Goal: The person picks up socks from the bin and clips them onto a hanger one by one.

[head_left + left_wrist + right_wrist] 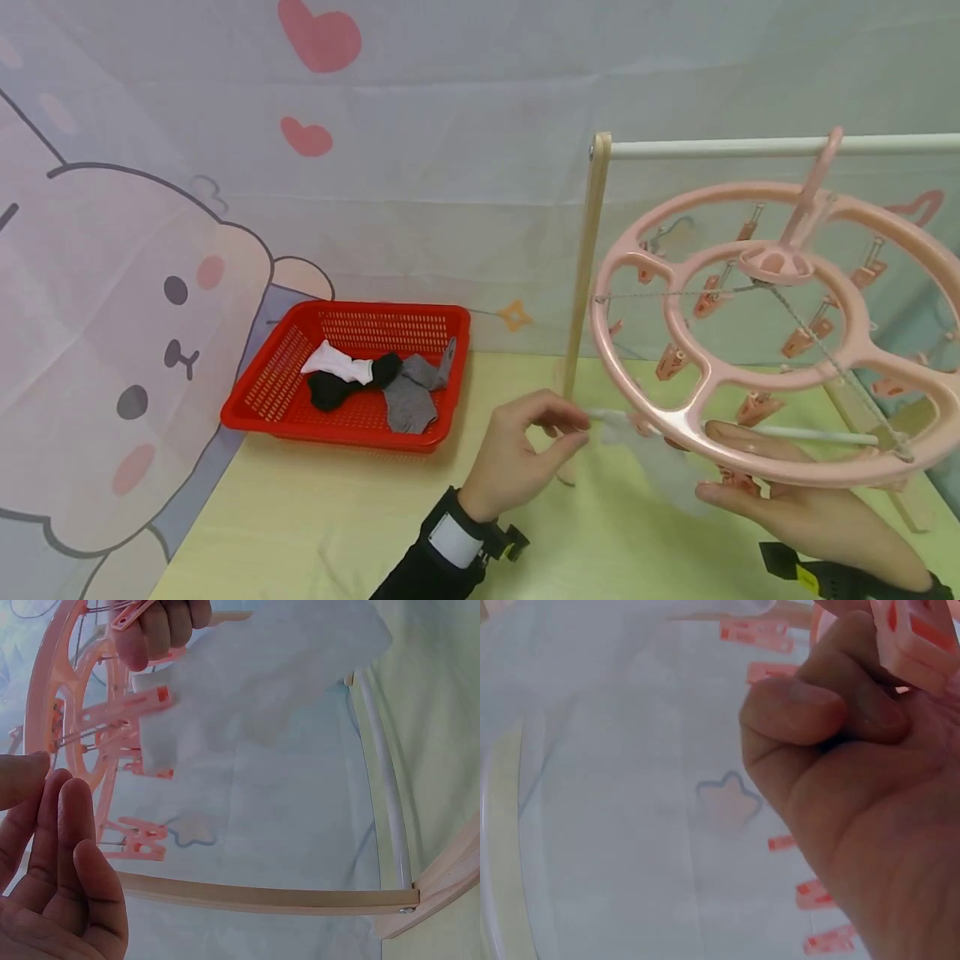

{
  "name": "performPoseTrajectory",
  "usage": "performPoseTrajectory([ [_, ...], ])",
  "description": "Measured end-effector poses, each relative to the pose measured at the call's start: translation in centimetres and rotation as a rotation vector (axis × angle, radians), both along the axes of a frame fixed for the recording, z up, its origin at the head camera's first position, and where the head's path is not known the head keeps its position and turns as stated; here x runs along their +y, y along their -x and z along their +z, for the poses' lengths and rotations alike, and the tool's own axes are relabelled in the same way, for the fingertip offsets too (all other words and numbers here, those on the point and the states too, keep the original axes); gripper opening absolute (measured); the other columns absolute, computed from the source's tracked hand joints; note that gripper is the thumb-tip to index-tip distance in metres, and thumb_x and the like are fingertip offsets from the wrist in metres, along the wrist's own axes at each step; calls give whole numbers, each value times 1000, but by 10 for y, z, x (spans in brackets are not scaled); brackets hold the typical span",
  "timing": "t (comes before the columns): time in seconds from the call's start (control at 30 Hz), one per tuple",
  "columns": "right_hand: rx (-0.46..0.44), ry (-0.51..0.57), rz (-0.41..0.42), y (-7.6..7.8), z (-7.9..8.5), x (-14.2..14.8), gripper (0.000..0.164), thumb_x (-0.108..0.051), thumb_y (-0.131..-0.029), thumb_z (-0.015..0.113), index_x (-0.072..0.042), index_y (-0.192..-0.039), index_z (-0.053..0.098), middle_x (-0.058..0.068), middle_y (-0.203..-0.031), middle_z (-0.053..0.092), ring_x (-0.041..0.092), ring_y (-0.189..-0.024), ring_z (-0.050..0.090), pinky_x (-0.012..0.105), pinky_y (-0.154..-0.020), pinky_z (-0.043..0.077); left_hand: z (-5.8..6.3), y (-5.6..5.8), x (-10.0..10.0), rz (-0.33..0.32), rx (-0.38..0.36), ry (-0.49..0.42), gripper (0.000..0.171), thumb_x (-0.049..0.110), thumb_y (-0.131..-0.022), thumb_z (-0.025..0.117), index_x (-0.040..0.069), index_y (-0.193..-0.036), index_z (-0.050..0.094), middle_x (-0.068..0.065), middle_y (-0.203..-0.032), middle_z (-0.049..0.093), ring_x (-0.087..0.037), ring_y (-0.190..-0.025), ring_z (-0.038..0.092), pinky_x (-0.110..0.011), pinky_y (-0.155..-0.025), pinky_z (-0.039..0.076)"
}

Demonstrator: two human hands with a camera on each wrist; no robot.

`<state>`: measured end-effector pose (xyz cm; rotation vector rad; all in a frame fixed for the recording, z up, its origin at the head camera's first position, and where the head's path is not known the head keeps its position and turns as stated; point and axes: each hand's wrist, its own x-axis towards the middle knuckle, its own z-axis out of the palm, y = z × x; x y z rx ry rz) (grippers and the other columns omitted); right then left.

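Before you, the yellow-green table (300, 517) carries a wooden frame (587, 258) with a white top rail (720, 149). From that rail you have the round pink hanger (777, 262) hooked, its clips dangling beneath. The red basket (337, 435) stands well to the left, holding grey (411, 408), black (330, 392) and white (333, 364) sock-like pieces. A white cloth (262, 682) hangs under the hanger, its edge caught in a pink clip (124, 709). Your right hand (817, 512) is below the near rim, fingers bent beside the clips; whether it pinches one, you cannot tell from these views. Your left hand (517, 454) is released and holds nothing, its thumb and fingertips close together just left of the rim.
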<state>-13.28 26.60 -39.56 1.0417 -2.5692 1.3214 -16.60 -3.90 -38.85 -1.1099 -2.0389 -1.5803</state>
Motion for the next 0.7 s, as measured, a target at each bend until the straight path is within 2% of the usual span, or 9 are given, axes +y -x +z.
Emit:
performPoseTrajectory([
  [0.1, 20, -29, -29, 1, 3, -10, 41, 2, -85, 71, -19, -119, 62, -13, -79, 55, 6, -64, 52, 26, -54, 44, -1, 4, -4, 19, 10, 4, 16, -5, -84, 70, 2, -98, 67, -9, -91, 70, -14, -81, 64, -35, -69, 55],
  [0.23, 83, -29, -4, 4, 2, -20, 49, 3, -85, 71, -20, -127, 61, -14, -86, 56, 4, -71, 53, 25, -60, 44, -12, 16, -21, 75, 6, -8, 15, 1, -86, 71, 6, -100, 68, -4, -93, 70, -13, -84, 63, -37, -69, 54],
  [0.37, 154, -3, -24, 7, -2, -30, 47, 5, -82, 73, -22, -120, 64, -15, -84, 53, 2, -71, 48, 23, -62, 40, -22, 30, -48, 120, -19, -11, 12, 11, -90, 71, 13, -102, 69, 3, -96, 70, -12, -87, 63, -35, -71, 52],
  [0.4, 163, 11, -35, 8, -4, -33, 47, 5, -82, 73, -22, -119, 65, -15, -84, 53, 3, -73, 48, 21, -71, 42, -22, 33, -56, 127, -22, -6, 12, 13, -91, 71, 14, -102, 69, 4, -97, 69, -13, -87, 62, -35, -71, 52],
  [0.47, 188, 26, -67, 9, -6, -37, 46, 6, -80, 74, -21, -117, 66, -13, -85, 53, 4, -75, 48, 20, -90, 38, -19, 38, -70, 151, -37, 11, 12, 16, -91, 70, 15, -104, 69, 5, -98, 69, -14, -87, 62, -35, -71, 52],
  [0.5, 201, 27, -86, 10, -7, -39, 45, 5, -80, 75, -21, -116, 66, -13, -86, 54, 4, -75, 48, 18, -92, 36, -17, 40, -77, 162, -42, 22, 13, 17, -91, 70, 16, -105, 69, 5, -99, 69, -14, -88, 62, -34, -72, 52],
  [0.6, 225, 25, -141, 11, -10, -44, 44, 3, -80, 76, -23, -114, 66, -14, -86, 53, 3, -75, 47, 17, -92, 36, -8, 45, -98, 194, -51, 65, 15, 17, -91, 71, 17, -106, 69, 7, -99, 68, -15, -85, 62, -34, -69, 53],
  [0.7, 246, 24, -192, 11, -12, -49, 44, 2, -79, 77, -25, -113, 67, -16, -85, 54, 3, -76, 47, 20, -66, 38, 1, 50, -118, 230, -43, 131, 16, 18, -91, 71, 18, -107, 69, 9, -98, 68, -13, -81, 61, -32, -67, 54],
])
